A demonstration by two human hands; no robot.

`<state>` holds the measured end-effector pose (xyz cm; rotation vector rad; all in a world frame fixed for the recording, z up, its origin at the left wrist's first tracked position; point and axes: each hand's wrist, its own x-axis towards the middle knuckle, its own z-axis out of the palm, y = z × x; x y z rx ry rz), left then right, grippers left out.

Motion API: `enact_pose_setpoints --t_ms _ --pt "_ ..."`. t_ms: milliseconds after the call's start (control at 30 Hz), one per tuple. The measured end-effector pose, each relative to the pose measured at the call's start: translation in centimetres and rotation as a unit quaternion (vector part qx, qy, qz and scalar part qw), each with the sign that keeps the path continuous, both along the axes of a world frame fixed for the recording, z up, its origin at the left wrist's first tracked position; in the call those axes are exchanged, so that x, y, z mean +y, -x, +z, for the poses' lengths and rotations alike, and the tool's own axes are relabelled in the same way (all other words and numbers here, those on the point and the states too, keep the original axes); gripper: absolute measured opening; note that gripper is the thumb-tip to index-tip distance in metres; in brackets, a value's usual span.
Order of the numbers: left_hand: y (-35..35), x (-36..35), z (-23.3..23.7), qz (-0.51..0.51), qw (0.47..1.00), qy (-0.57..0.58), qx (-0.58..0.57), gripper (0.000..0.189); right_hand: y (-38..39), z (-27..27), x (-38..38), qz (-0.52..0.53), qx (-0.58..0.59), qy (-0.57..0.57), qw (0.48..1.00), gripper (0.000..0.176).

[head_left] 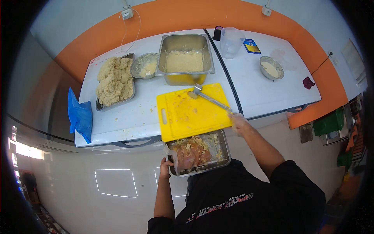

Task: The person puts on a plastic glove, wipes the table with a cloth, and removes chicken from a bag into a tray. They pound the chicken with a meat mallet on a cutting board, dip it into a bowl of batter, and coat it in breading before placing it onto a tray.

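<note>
Two hands are at work at the near edge of a white worktop [132, 115]. The left hand [165, 168] grips the near left corner of a shallow steel tray [225, 154], held off the worktop edge just below a yellow cutting board [183, 117]. The tray carries raw chicken pieces [191, 155] and loose crumbs.

The right hand [237, 123], in a clear plastic glove, closes round the handle end of a metal meat mallet [206, 96]. The mallet lies slanted across the board with its head near the far edge.

Beyond the board stands a deep steel pan [185, 76] of breadcrumbs. To its left are a steel bowl [145, 65] and a flat tray of breaded pieces [115, 80]. A blue plastic bag [80, 115] hangs over the left end of the worktop. On the right part sit a clear jug [231, 41], a blue box [252, 46] and a small bowl [271, 67].
</note>
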<state>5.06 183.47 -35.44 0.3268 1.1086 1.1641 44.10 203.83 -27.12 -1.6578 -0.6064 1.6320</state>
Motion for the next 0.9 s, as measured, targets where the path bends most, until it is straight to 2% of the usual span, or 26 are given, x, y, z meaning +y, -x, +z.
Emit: enact_pose_setpoints --t_ms 267,300,333,367,400,433,467,533,600,667,700,767,800,867,900 --pt "0.3 -0.9 -0.4 0.014 1.0 -0.001 -0.022 0.055 -10.4 -1.8 -0.1 -0.15 -0.066 -0.037 0.986 0.037" --pt "0.4 -0.9 -0.6 0.009 1.0 0.0 -0.024 0.055 -11.2 -1.5 0.0 -0.101 -0.208 -0.055 0.971 0.036" --pt "0.4 -0.8 -0.8 0.014 1.0 0.0 -0.026 0.055 -11.7 -1.2 0.2 -0.048 -0.344 -0.071 0.935 0.036" --pt "0.5 -0.8 -1.0 0.018 0.999 0.001 -0.027 0.055 -12.3 -0.9 0.3 -0.051 -0.344 -0.07 0.935 0.036" --pt "0.5 -0.9 -1.2 0.026 0.999 0.007 -0.023 0.056 -11.9 1.2 0.0 0.06 -0.511 -0.079 0.854 0.034" --pt "0.6 -0.9 -1.4 0.024 0.999 0.007 -0.023 0.056 -11.2 3.1 -0.3 0.168 -0.653 -0.084 0.733 0.032" --pt "0.8 -0.9 -1.6 0.018 1.0 0.003 -0.021 0.056 -9.8 4.6 -0.8 0.168 -0.653 -0.083 0.734 0.032" --pt "0.7 -0.9 -1.5 0.01 1.0 0.002 -0.019 0.056 -6.8 6.1 -1.6 0.111 -0.717 -0.334 0.601 0.035" --pt "0.5 -0.8 -0.9 0.003 1.0 0.001 -0.024 0.055 -6.2 0.9 0.8 0.187 -0.542 -0.503 0.647 0.036" --pt "0.2 -0.6 -0.7 0.003 1.0 0.007 -0.025 0.054 -2.3 1.7 2.3 0.233 -0.544 -0.506 0.627 0.035" --pt "0.0 -0.6 -0.6 0.008 1.0 0.012 -0.025 0.054 -1.6 0.4 3.1 0.232 -0.546 -0.505 0.627 0.035" --pt "-0.7 -0.3 -0.4 0.002 1.0 0.009 -0.022 0.054 -0.6 -3.5 5.1 0.197 -0.535 -0.481 0.666 0.033" --pt "-0.9 -0.1 -0.2 -0.004 1.0 0.007 -0.017 0.055 0.7 -2.1 4.5 0.194 -0.534 -0.483 0.666 0.033" --pt "-1.8 0.2 -0.4 -0.004 1.0 0.005 -0.019 0.054 3.1 2.0 2.0 0.279 -0.655 -0.343 0.613 0.029" --pt "-2.2 0.4 -0.6 -0.005 1.0 0.002 -0.025 0.055 3.1 1.8 1.9 0.279 -0.655 -0.346 0.611 0.029"
